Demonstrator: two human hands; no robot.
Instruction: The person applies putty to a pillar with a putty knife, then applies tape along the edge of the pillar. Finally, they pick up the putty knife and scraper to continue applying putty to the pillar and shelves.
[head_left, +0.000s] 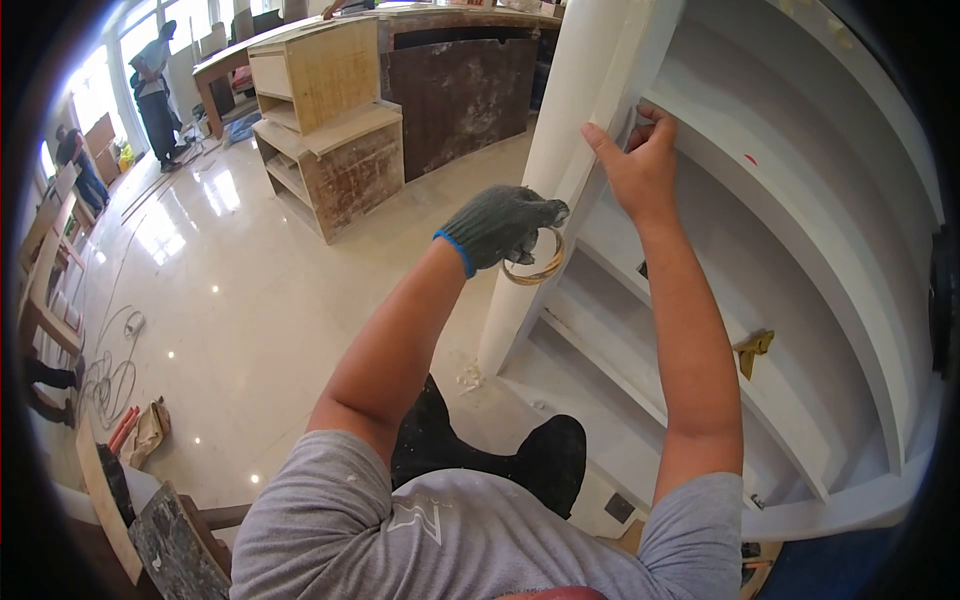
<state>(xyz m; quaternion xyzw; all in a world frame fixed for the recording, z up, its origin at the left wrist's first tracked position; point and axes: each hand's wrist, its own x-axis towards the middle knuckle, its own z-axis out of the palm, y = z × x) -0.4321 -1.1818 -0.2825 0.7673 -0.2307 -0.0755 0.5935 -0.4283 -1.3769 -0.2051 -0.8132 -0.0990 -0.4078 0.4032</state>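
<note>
My left hand (505,225), in a dark grey knitted glove with a blue cuff, is closed on a yellowish roll of tape (531,280). The ring hangs below the fingers, beside the white upright (575,110) of a curved shelf unit. Higher up, my bare right hand (643,172) rests against that upright where a white shelf (740,150) meets it. Its thumb and fingers are apart, with the thumb on the upright's edge. I cannot make out anything between them.
A brownish crumpled piece (754,350) lies on a lower shelf. Unfinished wooden cabinets (350,170) stand across the glossy floor (250,330). A cable (110,375) lies coiled at the left, near boards. Two people (155,90) stand by the windows; another person's legs show at the left.
</note>
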